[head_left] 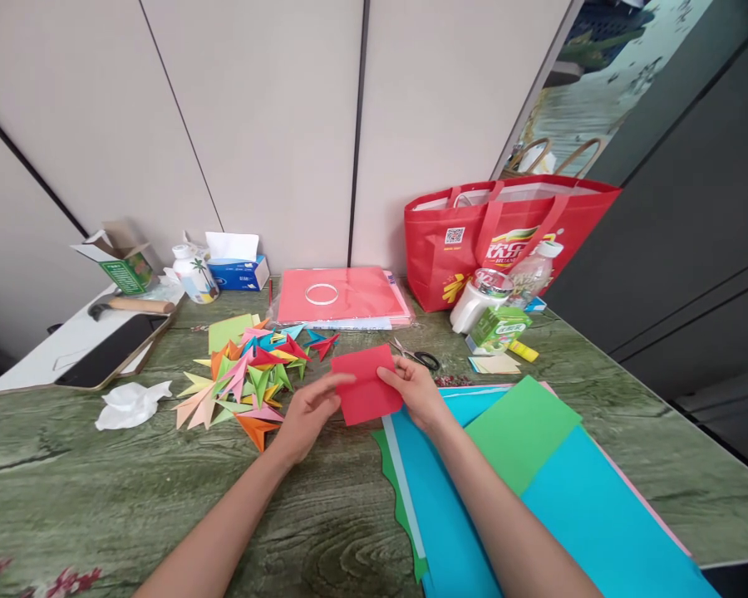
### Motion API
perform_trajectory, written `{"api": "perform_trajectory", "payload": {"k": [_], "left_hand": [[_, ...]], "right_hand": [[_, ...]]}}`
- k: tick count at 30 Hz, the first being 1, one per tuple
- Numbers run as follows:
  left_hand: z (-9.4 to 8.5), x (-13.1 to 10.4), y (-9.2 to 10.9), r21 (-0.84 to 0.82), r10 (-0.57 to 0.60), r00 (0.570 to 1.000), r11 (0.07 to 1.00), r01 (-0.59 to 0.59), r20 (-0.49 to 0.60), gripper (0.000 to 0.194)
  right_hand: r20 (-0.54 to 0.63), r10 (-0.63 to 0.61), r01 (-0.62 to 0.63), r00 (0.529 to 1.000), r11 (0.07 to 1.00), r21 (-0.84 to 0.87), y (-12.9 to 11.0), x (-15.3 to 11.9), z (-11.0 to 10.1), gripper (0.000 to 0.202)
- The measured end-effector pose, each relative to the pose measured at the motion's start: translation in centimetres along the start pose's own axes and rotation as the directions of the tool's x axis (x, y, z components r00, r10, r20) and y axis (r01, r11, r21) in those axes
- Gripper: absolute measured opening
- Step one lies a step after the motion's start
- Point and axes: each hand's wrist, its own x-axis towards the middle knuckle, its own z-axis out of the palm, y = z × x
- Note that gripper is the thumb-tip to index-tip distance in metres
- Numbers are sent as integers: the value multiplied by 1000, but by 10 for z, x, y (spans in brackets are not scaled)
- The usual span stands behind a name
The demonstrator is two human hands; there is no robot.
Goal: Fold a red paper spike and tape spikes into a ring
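Note:
A small square of red paper [365, 403] is held up just above the table, in the middle of the head view. My right hand [420, 390] pinches its right side, thumb on the front face and the other fingers mostly behind. At the left edge is my left hand [308, 415], its index fingertip lying over the paper and its thumb apart from that finger. A pile of folded paper pieces [249, 374] in many colours lies to the left. Dark-handled scissors [425, 360] rest just beyond my right hand. Under my right forearm are large blue sheets [573, 515] with a green sheet [524, 432] on top.
Red paper packs [367, 295] bearing a white ring [322, 294] lie by the wall. A red bag [433, 249], white mug [470, 306], green box [499, 330] and yellow stick [524, 351] stand right. Crumpled tissue [130, 405], a phone [109, 353] and a hammer [140, 306] are left.

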Motion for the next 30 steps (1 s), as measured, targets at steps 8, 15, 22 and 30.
{"api": "perform_trajectory", "payload": {"k": [8,15,22,30], "left_hand": [[-2,0,-2,193,-34,992,981,10,119,55],[-3,3,-3,304,130,991,946,-112,-39,60],[-2,4,-5,270,151,987,954,-131,-53,54],[2,2,1,-59,46,998,997,-43,50,73]], "right_hand": [[5,-50,50,999,999,14,-5,-3,3,46],[123,-219,215,968,976,42,-8,-6,8,32],[312,-235,314,921,921,-233,8,-4,8,30],[195,-266,324,944,858,-398,4,-4,7,18]]}}
